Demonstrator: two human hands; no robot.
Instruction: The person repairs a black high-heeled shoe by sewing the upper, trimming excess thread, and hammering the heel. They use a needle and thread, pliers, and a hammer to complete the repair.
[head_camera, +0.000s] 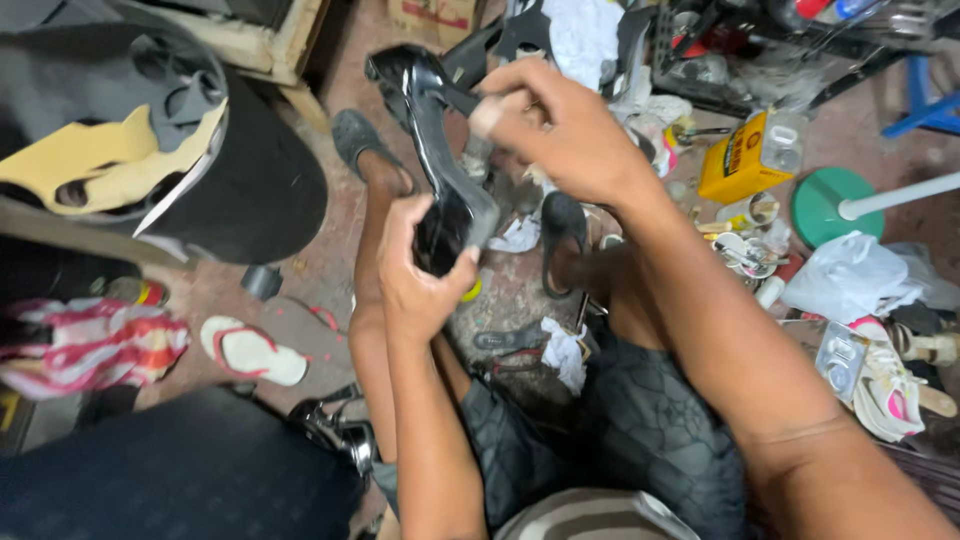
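Note:
A glossy black shoe (432, 140) is held up over my knees, sole side towards me. My left hand (415, 270) grips its lower end, thumb and fingers wrapped round it. My right hand (560, 125) is closed on the shoe's upper part, pressing a small pale thing against it with thumb and fingers; what that thing is I cannot tell. My feet in dark sandals (355, 135) rest on the reddish floor below.
A yellow tin (745, 160) and small pots lie at the right, beside a green stand base (825, 205) and a white plastic bag (850, 275). A black round bin with foam sheets (240, 170) is at the left. A white flip-flop (250, 350) lies below it.

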